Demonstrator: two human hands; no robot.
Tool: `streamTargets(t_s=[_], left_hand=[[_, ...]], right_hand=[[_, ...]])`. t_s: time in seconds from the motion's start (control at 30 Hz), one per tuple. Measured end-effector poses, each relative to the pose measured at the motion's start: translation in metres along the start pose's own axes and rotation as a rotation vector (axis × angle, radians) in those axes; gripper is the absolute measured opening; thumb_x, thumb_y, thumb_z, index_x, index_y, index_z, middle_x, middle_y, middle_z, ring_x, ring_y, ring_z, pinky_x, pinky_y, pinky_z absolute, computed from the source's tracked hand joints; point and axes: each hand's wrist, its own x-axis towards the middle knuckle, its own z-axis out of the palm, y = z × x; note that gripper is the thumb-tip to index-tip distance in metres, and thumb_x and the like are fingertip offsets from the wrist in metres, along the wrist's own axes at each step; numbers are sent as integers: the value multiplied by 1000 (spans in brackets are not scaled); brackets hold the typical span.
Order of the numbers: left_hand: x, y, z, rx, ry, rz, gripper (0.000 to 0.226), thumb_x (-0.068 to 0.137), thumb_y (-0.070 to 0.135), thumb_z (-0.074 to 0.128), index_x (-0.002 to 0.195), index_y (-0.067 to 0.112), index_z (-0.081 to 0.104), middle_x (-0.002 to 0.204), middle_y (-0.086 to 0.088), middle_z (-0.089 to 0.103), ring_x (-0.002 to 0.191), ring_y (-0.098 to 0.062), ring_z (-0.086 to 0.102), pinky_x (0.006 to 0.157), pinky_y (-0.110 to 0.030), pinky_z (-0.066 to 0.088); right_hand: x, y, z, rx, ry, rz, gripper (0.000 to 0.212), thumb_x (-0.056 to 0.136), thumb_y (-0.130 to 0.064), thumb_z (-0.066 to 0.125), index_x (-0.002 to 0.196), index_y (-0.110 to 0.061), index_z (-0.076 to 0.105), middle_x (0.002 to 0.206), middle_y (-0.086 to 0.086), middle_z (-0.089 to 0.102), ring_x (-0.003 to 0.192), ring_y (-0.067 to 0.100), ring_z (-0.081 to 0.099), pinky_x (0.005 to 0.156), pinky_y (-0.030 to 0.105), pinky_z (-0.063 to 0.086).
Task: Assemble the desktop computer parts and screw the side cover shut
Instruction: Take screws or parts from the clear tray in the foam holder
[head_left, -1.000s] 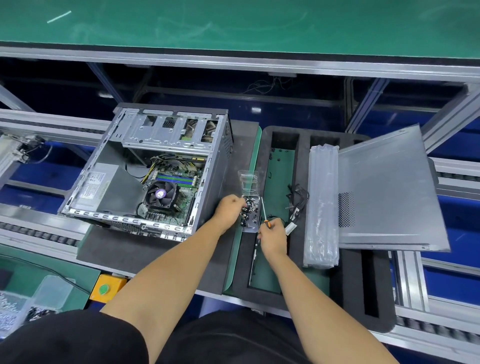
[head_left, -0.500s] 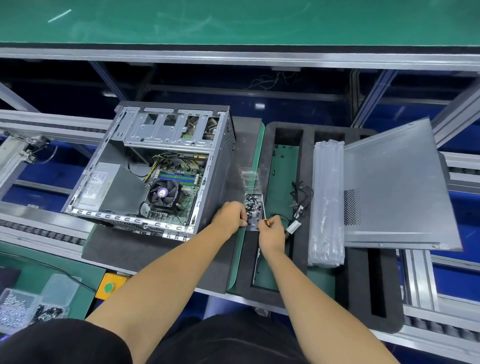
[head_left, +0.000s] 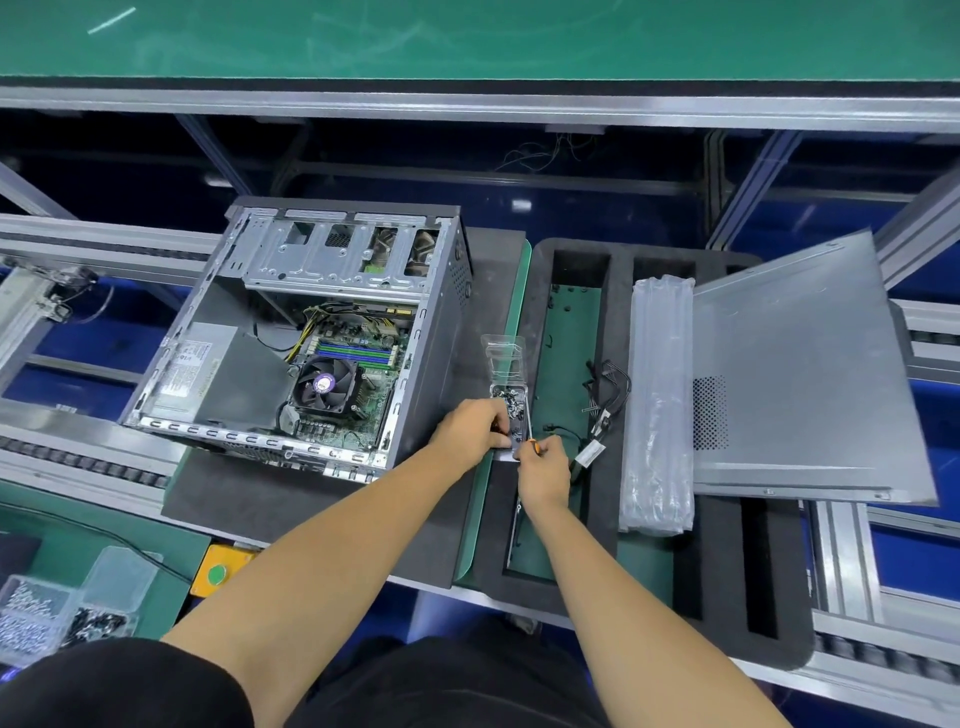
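Observation:
The open computer case (head_left: 291, 338) lies on its side on a grey foam pad, with the motherboard and CPU fan (head_left: 323, 385) showing. Right of it a small clear box of screws (head_left: 511, 402) stands with its lid up. My left hand (head_left: 467, 428) has its fingers at the box's near end, pinching there. Close beside it, my right hand (head_left: 543, 470) grips an orange-handled screwdriver (head_left: 532, 444). The grey side cover (head_left: 800, 384) rests tilted on the black foam tray (head_left: 717, 566) at the right.
A clear plastic sleeve (head_left: 660, 405) and a bundle of black cables (head_left: 605, 387) lie in the foam tray. Clear bins of screws (head_left: 47, 618) stand at the lower left beside a yellow box with a green button (head_left: 217, 571). Conveyor rails run along both sides.
My left hand has moved slightly right onto the near end of the screw box. My right hand has come up closer to it with the screwdriver.

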Motion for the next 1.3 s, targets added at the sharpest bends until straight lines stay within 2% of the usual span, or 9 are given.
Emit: streamTargets(t_s=[0.13, 0.37, 0.57, 0.73, 0.83, 0.93, 1.03, 1.13, 1.3], left_hand=[[3, 2, 2, 27, -56, 2, 11, 87, 17, 80, 92, 17, 71, 101, -2, 68, 91, -24, 66, 83, -41, 57], [7, 1, 1, 54, -108, 26, 7, 91, 12, 74, 96, 9, 72, 102, -8, 71, 83, -20, 60, 76, -30, 49], [9, 3, -2, 87, -190, 5, 10, 91, 6, 72, 101, 6, 71, 110, -12, 70, 96, -27, 67, 84, -36, 53], [5, -3, -2, -56, -44, 35, 15, 86, 3, 76, 97, 7, 68, 91, -3, 62, 77, -16, 55, 71, -30, 46], [5, -3, -2, -117, 98, 3, 15, 88, 5, 74, 94, 12, 63, 87, -3, 61, 76, -22, 56, 75, -39, 52], [6, -3, -1, -114, 171, -36, 16, 92, 12, 72, 99, 18, 59, 80, -1, 56, 72, -24, 55, 71, -41, 52], [9, 0, -1, -130, 176, -56, 14, 92, 16, 74, 97, 21, 62, 72, 2, 53, 66, -21, 53, 66, -41, 52], [13, 2, 1, -112, 161, -40, 13, 92, 15, 73, 93, 24, 63, 69, 7, 51, 62, -15, 50, 65, -38, 53], [18, 6, 2, -82, 114, -39, 10, 91, 18, 76, 92, 24, 68, 81, 9, 60, 74, -15, 60, 70, -36, 55]], right_hand=[[1, 1, 1, 2, 4, 10, 22, 97, -22, 53, 80, -19, 39, 68, -2, 48, 60, 17, 43, 53, 34, 29], [0, 0, 4, 21, 32, 18, 25, 96, -21, 55, 78, -19, 37, 67, -2, 46, 61, 18, 42, 53, 33, 28], [1, 2, 5, 33, 36, 11, 23, 96, -20, 53, 79, -19, 38, 68, -1, 48, 62, 19, 42, 54, 33, 29], [0, 3, 6, 60, 29, 16, 20, 97, -20, 52, 81, -17, 40, 72, 4, 53, 65, 21, 46, 59, 34, 34], [0, 4, 6, 85, 20, 18, 19, 96, -18, 51, 81, -17, 40, 72, 5, 53, 64, 21, 46, 60, 34, 36], [1, 3, 6, 82, 23, 21, 14, 97, -19, 49, 86, -12, 45, 74, 7, 56, 66, 22, 48, 61, 34, 36], [2, 5, 7, 72, 30, 28, 17, 97, -21, 47, 93, -4, 48, 74, 7, 56, 66, 22, 48, 61, 35, 37], [2, 5, 7, 54, 22, 26, 15, 96, -21, 46, 91, -7, 47, 73, 6, 54, 65, 22, 47, 61, 35, 36], [3, 6, 7, 58, 10, 20, 12, 97, -20, 46, 86, -14, 45, 70, 5, 54, 63, 21, 46, 59, 34, 36]])
